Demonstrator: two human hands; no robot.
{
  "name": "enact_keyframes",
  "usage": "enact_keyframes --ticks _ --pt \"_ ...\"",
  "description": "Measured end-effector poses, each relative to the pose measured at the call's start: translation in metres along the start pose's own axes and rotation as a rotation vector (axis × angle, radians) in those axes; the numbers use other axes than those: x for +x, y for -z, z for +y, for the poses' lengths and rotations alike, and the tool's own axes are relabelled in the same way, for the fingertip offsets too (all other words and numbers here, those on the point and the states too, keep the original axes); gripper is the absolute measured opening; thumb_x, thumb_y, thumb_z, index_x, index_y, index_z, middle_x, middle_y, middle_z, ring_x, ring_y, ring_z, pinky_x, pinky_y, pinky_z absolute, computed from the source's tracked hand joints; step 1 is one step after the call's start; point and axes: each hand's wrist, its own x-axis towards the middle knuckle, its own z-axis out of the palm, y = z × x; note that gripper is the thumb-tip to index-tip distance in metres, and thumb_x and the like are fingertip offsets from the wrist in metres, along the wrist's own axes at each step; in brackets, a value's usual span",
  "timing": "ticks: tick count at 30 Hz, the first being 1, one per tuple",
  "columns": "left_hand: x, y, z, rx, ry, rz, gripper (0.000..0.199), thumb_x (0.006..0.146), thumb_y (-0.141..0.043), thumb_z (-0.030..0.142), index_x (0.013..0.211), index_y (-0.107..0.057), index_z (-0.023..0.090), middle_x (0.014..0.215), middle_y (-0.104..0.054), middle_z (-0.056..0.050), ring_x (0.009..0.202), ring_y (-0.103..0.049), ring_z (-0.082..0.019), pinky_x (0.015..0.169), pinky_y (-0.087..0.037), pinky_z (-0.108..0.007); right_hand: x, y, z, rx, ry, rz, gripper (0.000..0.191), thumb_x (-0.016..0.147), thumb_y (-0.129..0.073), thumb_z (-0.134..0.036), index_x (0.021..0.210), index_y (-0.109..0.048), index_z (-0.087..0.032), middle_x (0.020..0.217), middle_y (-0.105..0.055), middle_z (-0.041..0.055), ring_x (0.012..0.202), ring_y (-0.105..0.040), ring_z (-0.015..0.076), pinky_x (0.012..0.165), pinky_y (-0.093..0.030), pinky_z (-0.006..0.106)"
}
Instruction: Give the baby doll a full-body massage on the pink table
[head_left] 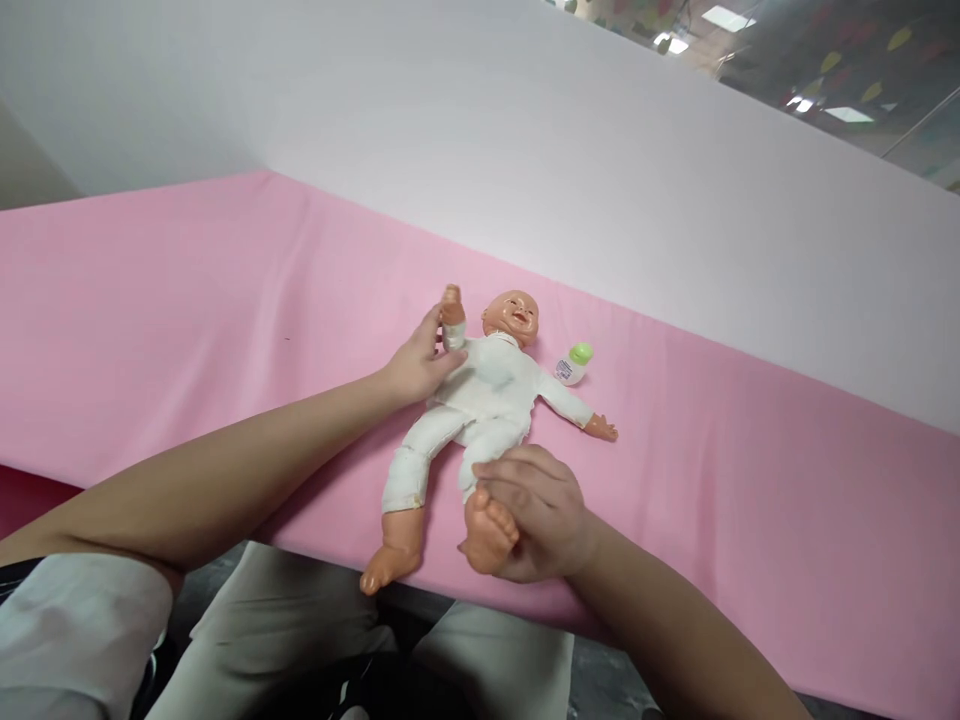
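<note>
A baby doll (491, 375) with a white cloth body lies face up on the pink cloth, its head toward the wall and its feet toward me. My left hand (421, 360) is wrapped round the doll's raised arm, close to its small hand. Lower down, my right hand (544, 510) grips the doll's lower leg just by the foot, which is lifted with its sole toward me. The doll's other arm lies stretched out to the right, and its other foot rests near the table edge. Some of my fingers are hidden behind the doll's limbs.
Just right of the doll's head lies a small white bottle with a green cap (575, 364). The pink cloth (187, 300) covers the table. Behind it rises a pale wall (450, 130), with a window (810, 70) at upper right. My legs are below the front edge.
</note>
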Motion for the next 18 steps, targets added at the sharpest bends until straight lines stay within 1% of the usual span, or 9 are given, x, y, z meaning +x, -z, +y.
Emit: enact_keyframes --ticks 2,3,4,5,8,10,12,14,18 --pt "-0.006 -0.003 0.003 0.245 -0.147 -0.097 0.094 0.097 -0.059 0.054 0.173 -0.014 0.021 0.175 -0.030 -0.019 0.158 -0.037 -0.038 0.127 -0.035 -0.058 0.001 0.005 0.003 -0.097 -0.011 0.074 0.049 0.085 -0.074 -0.030 0.131 -0.056 -0.024 0.117 -0.080 0.0104 0.100 -0.078 0.0251 0.089 -0.067 0.044" --pt "-0.008 -0.004 0.005 0.359 -0.184 -0.137 0.093 0.099 -0.056 0.057 0.173 -0.016 0.019 0.177 -0.026 -0.019 0.162 -0.029 -0.040 0.130 -0.028 -0.059 0.001 0.007 0.006 -0.148 -0.019 0.109 0.051 0.086 -0.075 -0.029 0.133 -0.056 -0.024 0.120 -0.079 0.0109 0.104 -0.078 0.0259 0.091 -0.067 0.046" --pt "-0.009 -0.005 0.006 0.455 -0.201 -0.177 0.091 0.100 -0.052 0.060 0.173 -0.017 0.018 0.178 -0.023 -0.019 0.164 -0.023 -0.040 0.131 -0.024 -0.060 0.001 0.008 0.010 -0.197 -0.031 0.137 0.053 0.086 -0.076 -0.028 0.135 -0.055 -0.024 0.124 -0.078 0.0121 0.108 -0.077 0.0271 0.094 -0.067 0.048" --pt "-0.010 -0.006 0.007 0.527 -0.209 -0.214 0.089 0.102 -0.049 0.062 0.173 -0.019 0.019 0.179 -0.021 -0.018 0.165 -0.021 -0.041 0.132 -0.021 -0.060 0.000 0.008 0.014 -0.238 -0.046 0.159 0.053 0.087 -0.077 -0.027 0.136 -0.056 -0.023 0.128 -0.077 0.0140 0.113 -0.076 0.0287 0.097 -0.066 0.050" --pt "-0.010 -0.007 0.010 0.638 -0.227 -0.290 0.082 0.103 -0.046 0.062 0.173 -0.025 0.024 0.181 -0.017 -0.013 0.165 -0.019 -0.042 0.132 -0.020 -0.062 -0.004 0.004 0.032 -0.299 -0.128 0.148 0.052 0.089 -0.074 -0.022 0.138 -0.057 -0.021 0.139 -0.071 0.0190 0.131 -0.068 0.0342 0.107 -0.061 0.058" --pt "-0.009 -0.007 0.011 0.664 -0.231 -0.314 0.079 0.103 -0.047 0.061 0.172 -0.029 0.028 0.181 -0.017 -0.010 0.165 -0.016 -0.044 0.131 -0.021 -0.064 -0.008 -0.001 0.043 -0.297 -0.221 0.100 0.049 0.091 -0.071 -0.019 0.138 -0.057 -0.022 0.142 -0.069 0.0181 0.138 -0.063 0.0353 0.110 -0.059 0.060" --pt "-0.008 -0.007 0.012 0.675 -0.238 -0.330 0.077 0.103 -0.048 0.060 0.172 -0.030 0.029 0.181 -0.016 -0.009 0.166 -0.013 -0.044 0.131 -0.022 -0.064 -0.012 -0.005 0.052 -0.269 -0.310 0.064 0.049 0.092 -0.068 -0.018 0.139 -0.057 -0.023 0.146 -0.068 0.0170 0.140 -0.062 0.0343 0.111 -0.058 0.060" --pt "-0.007 -0.007 0.011 0.681 -0.252 -0.341 0.077 0.102 -0.049 0.059 0.172 -0.030 0.030 0.181 -0.015 -0.009 0.166 -0.013 -0.043 0.132 -0.022 -0.063 -0.015 -0.007 0.058 -0.233 -0.356 0.054 0.052 0.091 -0.066 -0.018 0.142 -0.055 -0.022 0.149 -0.065 0.0173 0.140 -0.063 0.0329 0.111 -0.059 0.059" --pt "-0.006 -0.009 0.008 0.649 -0.242 -0.338 0.079 0.102 -0.050 0.060 0.171 -0.030 0.029 0.181 -0.016 -0.009 0.167 -0.013 -0.041 0.133 -0.021 -0.060 -0.016 -0.006 0.059 -0.214 -0.357 0.058 0.056 0.089 -0.066 -0.017 0.143 -0.053 -0.023 0.150 -0.064 0.0165 0.141 -0.062 0.0331 0.112 -0.058 0.060"
